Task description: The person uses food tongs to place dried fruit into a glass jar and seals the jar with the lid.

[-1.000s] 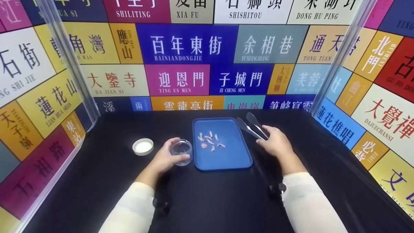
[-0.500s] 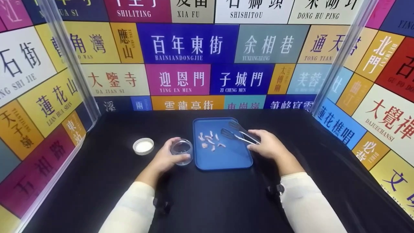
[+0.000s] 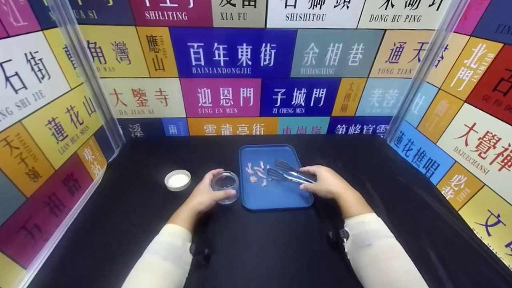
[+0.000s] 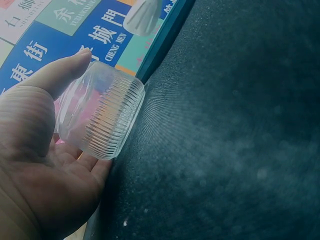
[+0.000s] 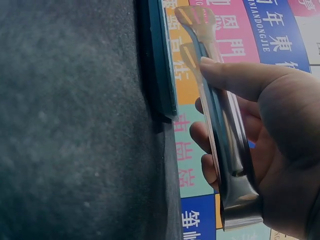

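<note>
A clear ribbed glass jar stands on the black cloth, gripped between the thumb and fingers of my left hand. Metal tongs are in my right hand, the thumb on one arm and the fingers curled round the other. The tips of the tongs hang over the blue tray, apart from each other, beside small pale pinkish pieces. Whether the tips touch any piece I cannot tell. In the right wrist view the tray's edge shows left of the tongs.
A round white-topped lid lies on the black cloth left of the jar. Behind the table and at both sides rise walls covered in coloured panels with lettering.
My right hand has brought the tongs leftward and down, from beyond the tray's right edge to over its middle by the pieces. The left hand and jar have stayed put.
</note>
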The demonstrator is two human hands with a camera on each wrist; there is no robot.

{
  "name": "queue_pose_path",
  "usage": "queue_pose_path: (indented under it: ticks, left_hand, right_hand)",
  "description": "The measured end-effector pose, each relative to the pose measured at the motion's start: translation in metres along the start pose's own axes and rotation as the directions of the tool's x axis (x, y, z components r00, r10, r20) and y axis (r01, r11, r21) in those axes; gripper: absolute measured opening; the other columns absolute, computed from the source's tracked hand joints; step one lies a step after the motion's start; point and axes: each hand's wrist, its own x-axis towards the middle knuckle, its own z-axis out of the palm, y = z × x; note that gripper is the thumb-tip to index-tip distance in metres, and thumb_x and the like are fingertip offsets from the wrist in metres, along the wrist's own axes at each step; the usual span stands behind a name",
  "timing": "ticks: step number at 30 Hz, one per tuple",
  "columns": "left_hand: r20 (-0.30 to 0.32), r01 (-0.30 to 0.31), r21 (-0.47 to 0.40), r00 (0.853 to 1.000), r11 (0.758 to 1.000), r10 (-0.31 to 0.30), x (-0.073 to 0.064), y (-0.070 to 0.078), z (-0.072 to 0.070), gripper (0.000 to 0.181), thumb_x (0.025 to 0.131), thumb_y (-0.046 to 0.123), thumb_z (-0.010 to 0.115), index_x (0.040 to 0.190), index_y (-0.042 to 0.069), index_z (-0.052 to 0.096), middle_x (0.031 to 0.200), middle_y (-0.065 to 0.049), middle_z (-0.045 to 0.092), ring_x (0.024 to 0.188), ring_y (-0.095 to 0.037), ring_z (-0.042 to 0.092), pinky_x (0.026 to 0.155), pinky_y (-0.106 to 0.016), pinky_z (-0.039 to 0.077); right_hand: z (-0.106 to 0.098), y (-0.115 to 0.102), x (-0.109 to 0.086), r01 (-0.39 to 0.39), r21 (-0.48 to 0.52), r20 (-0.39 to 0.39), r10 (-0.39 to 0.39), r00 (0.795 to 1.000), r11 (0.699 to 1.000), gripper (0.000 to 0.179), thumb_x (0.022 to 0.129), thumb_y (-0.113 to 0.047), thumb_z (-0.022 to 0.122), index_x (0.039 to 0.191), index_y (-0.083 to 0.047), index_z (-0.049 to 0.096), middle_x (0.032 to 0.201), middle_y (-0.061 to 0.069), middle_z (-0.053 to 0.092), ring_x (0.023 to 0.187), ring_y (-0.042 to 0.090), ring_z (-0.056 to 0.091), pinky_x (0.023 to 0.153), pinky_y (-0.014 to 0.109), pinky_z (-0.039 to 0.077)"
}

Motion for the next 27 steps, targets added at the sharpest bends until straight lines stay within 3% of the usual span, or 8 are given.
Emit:
queue_pose_path:
  ticks: [13, 27]
  left_hand:
    - [0.003, -0.024, -0.024, 1.000, 0.999, 0.024, 0.0010, -0.0006, 0.0006, 0.093, 0.079, 0.028, 0.096, 0.157, 0.012, 0.047, 0.156, -0.016, 0.058, 0.142, -0.035, 0.056, 0.128, -0.053, 0.035]
    - [0.002, -0.015, -0.028, 1.000, 1.000, 0.015, 0.0001, 0.0001, -0.0001, 0.093, 0.079, 0.027, 0.096, 0.157, 0.013, 0.048, 0.155, -0.015, 0.059, 0.142, -0.034, 0.056, 0.129, -0.051, 0.035]
  right_hand:
    - [0.0066, 0.0032, 0.0022, -0.023, 0.001, 0.023, 0.023, 0.999, 1.000, 0.053, 0.091, -0.026, 0.084, 0.142, -0.020, 0.069, 0.128, 0.015, 0.074, 0.110, 0.030, 0.066, 0.107, 0.056, 0.052]
    - [0.0093, 0.0035, 0.0025, -0.033, 0.019, 0.007, 0.033, 0.999, 0.999, 0.041, 0.092, -0.022, 0.082, 0.132, -0.024, 0.076, 0.126, 0.014, 0.074, 0.113, 0.031, 0.067, 0.109, 0.058, 0.051]
